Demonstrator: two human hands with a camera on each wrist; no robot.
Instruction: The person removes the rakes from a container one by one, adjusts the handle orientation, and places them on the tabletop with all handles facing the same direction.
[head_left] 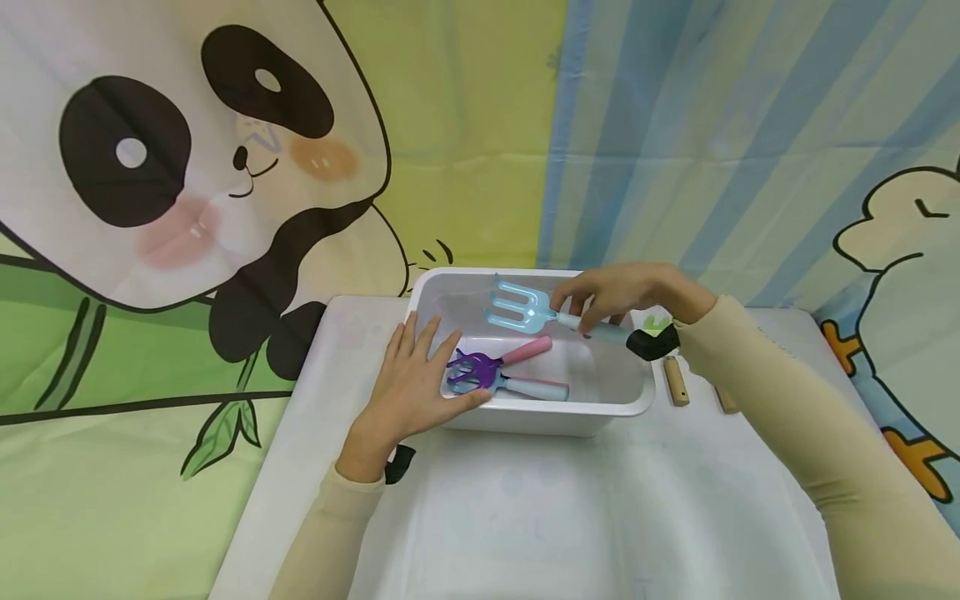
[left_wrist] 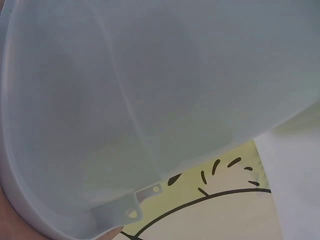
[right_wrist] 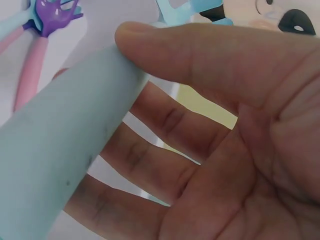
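Over a white plastic bin (head_left: 525, 422), my right hand (head_left: 633, 290) holds a light blue toy garden fork (head_left: 531, 312) by its handle (right_wrist: 70, 125). The thumb lies along the handle and the fingers curl under it; the tines point left. My left hand (head_left: 416, 383), fingers spread, rests on the bin's left end and near rim. Inside the bin lie a purple fork (head_left: 477, 368) with a pink handle (head_left: 527, 350) and a blue fork partly beneath it with a light blue handle (head_left: 536, 388). The left wrist view shows mostly the bin's wall (left_wrist: 160, 80).
Right of the bin on the white table (head_left: 525, 517) lie two tools' wooden handles (head_left: 676, 382), one partly behind my right sleeve (head_left: 780, 417). A green piece (head_left: 655, 325) shows by the bin's right end. A printed cloth (head_left: 465, 125) hangs behind the table.
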